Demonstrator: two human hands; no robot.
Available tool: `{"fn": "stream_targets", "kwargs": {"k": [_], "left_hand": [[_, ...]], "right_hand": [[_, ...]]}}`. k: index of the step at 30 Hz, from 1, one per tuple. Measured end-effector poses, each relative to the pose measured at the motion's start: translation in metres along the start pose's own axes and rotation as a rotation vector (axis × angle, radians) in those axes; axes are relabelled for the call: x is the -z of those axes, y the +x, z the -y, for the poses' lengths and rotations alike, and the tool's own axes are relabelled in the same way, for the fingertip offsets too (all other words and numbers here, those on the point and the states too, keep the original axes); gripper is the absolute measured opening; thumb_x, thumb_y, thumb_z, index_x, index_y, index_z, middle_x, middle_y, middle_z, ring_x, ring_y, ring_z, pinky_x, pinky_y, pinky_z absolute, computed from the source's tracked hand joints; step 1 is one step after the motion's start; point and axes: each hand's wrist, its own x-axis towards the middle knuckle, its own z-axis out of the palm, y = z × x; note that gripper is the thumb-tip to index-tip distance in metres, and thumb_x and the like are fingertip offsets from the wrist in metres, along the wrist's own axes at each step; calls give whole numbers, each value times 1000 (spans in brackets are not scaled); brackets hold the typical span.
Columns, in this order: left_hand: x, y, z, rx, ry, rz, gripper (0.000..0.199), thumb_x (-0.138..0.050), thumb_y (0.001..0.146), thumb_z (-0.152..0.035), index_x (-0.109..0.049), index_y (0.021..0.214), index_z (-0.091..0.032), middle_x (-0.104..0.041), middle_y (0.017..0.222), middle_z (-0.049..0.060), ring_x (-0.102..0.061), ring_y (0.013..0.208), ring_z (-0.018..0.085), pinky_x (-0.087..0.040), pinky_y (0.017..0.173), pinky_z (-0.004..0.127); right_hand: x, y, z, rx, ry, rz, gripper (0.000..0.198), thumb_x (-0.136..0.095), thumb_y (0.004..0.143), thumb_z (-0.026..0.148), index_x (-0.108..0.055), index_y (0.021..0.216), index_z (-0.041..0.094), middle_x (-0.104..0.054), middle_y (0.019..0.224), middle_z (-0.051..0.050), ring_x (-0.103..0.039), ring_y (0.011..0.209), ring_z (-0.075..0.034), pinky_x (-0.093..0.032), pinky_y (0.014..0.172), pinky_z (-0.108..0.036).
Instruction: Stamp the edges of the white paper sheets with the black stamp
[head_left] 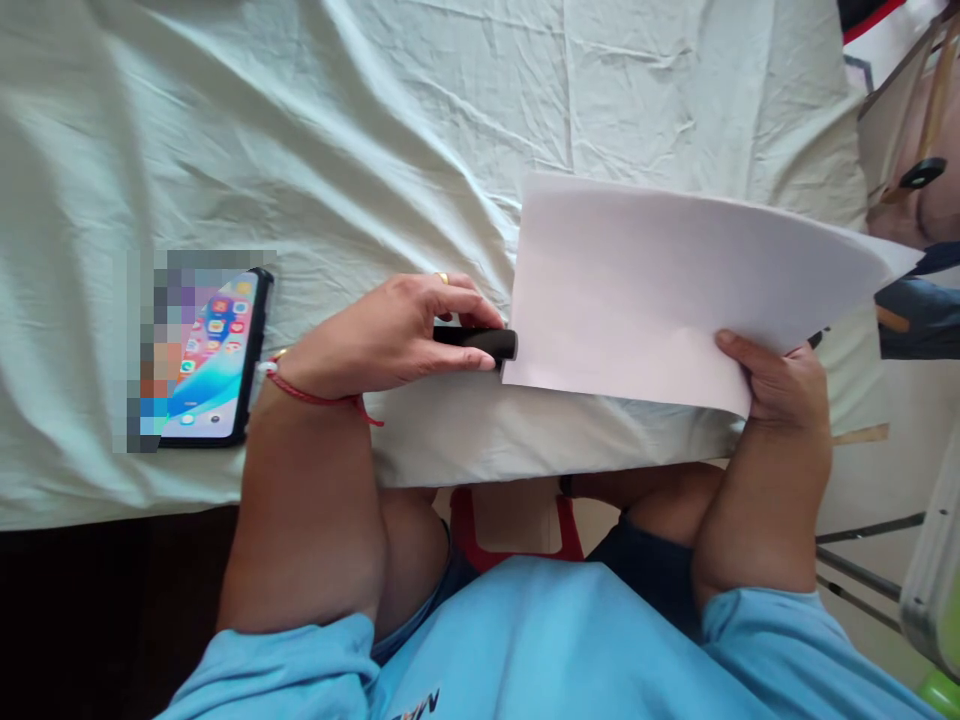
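Observation:
My left hand (420, 335) is closed around a black stapler (487, 344), thumb on the near side and fingers on the far side. The stapler's front end meets the left edge of a stack of white paper sheets (622, 290), close to its near left corner. My right hand (784, 380) grips the sheets at their near right part, the thumb on top and the fingers hidden beneath. The paper's right side lifts and curls, and its edges fan slightly apart there.
A smartphone (217, 360) with a lit screen lies left of my left forearm, its left part pixelated. A wrinkled pale cloth (337, 150) covers the surface. Past its right edge are a wooden-framed object (930, 110) and metal bars (870, 528). A red stool (463, 525) shows below.

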Motion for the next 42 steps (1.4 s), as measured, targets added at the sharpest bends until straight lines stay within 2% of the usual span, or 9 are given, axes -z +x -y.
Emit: {"fn": "stream_targets", "kwargs": {"k": [4,11,17,28,36,40,42], "left_hand": [[-2,1,1,-7,-36,-7,32,-85,93,-52,-92,114,-28,-87,117,5,-80,105,27,-56,94,37],[-5,3,-2,60,-35,-13,30,-82,92,-51,-88,108,-26,-88,111,4,-79,103,27,-53,91,36],[-5,4,-3,62,-10,-2,29,-78,94,-50,-86,106,-26,-87,111,5,-78,102,27,-53,91,35],[-6,7,-5,10,-3,30,25,-77,99,-48,-83,106,-25,-84,110,4,-75,100,25,-52,90,36],[-15,17,-4,77,-55,17,18,-85,88,-44,-79,83,-27,-78,92,5,-70,89,26,-48,80,38],[-15,21,-6,93,-40,31,16,-83,87,-41,-82,85,-25,-81,91,4,-69,84,23,-48,76,34],[-14,20,-9,75,-53,56,17,-84,87,-41,-83,85,-24,-81,87,3,-69,82,21,-48,75,33]], "right_hand": [[2,1,2,-4,-10,2,66,-110,32,30,-83,92,22,-89,103,-4,-78,89,-21,-72,74,-34],[15,5,9,-14,-45,-26,63,-107,33,29,-87,91,17,-89,102,-7,-78,86,-19,-70,70,-28],[11,1,9,0,-45,-29,64,-108,33,30,-85,91,18,-87,99,-6,-76,88,-18,-68,70,-26],[6,-3,9,31,-42,20,56,-108,37,31,-84,87,21,-87,97,-3,-75,86,-19,-68,71,-30],[4,-1,5,42,4,4,58,-109,37,30,-82,88,21,-88,102,-3,-77,91,-20,-72,79,-33],[3,1,3,85,1,5,61,-111,42,39,-85,94,20,-88,104,-6,-80,93,-22,-74,87,-39],[2,3,1,84,-18,13,62,-113,44,45,-86,92,18,-88,102,-8,-80,91,-22,-74,85,-39]]}}
